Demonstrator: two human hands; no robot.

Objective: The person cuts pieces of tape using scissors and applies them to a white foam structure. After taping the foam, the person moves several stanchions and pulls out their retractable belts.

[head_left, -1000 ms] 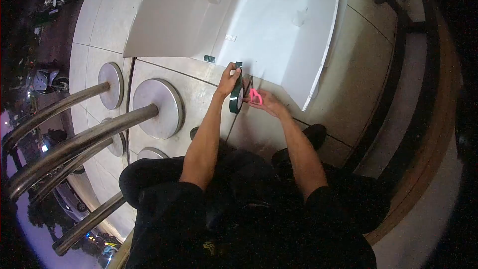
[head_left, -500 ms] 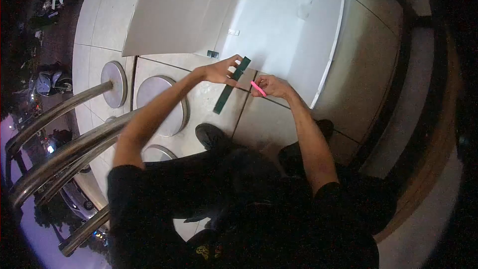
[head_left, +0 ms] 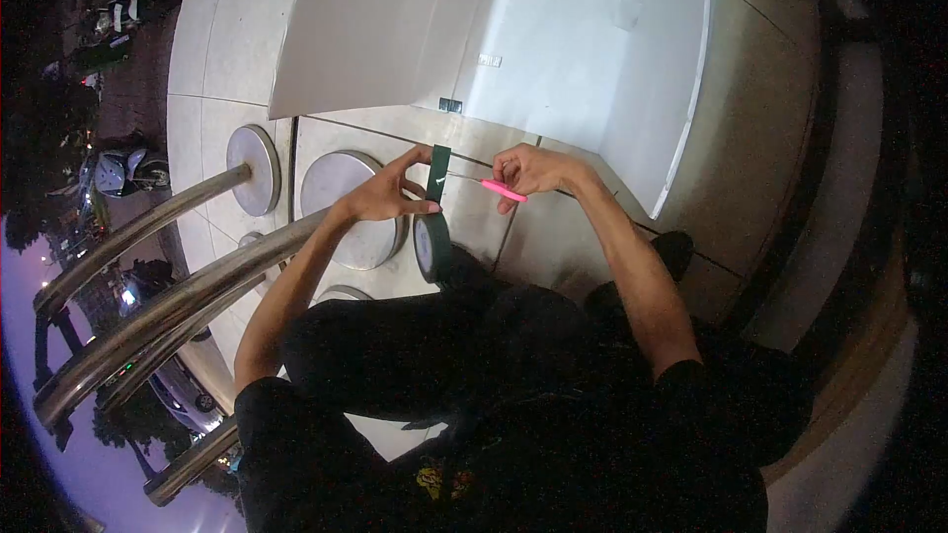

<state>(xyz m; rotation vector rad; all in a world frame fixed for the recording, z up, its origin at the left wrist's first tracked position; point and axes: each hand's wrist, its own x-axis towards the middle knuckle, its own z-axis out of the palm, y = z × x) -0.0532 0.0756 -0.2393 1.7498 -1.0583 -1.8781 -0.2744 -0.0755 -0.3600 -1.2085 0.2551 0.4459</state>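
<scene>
Left hand (head_left: 385, 195) fingers pinching green tape strip (head_left: 438, 160) above roll (head_left: 432, 247); right hand (head_left: 528, 170) fingers gripping pink scissors (head_left: 502, 190) beside it.

— What sort of place is this?

— An outdoor spot at night, likely a building's entrance terrace above a street. The floor (head_left: 237, 30) is large pale tiles. Polished steel railing posts (head_left: 158, 266) rise from round metal base plates (head_left: 346, 207) bolted into it.

— What shows the street?

— Beyond the railing, parked scooters (head_left: 123, 173) and a car (head_left: 178, 390) sit under a dusky purple sky. A big white board (head_left: 583, 49) lies on the tiles.
</scene>
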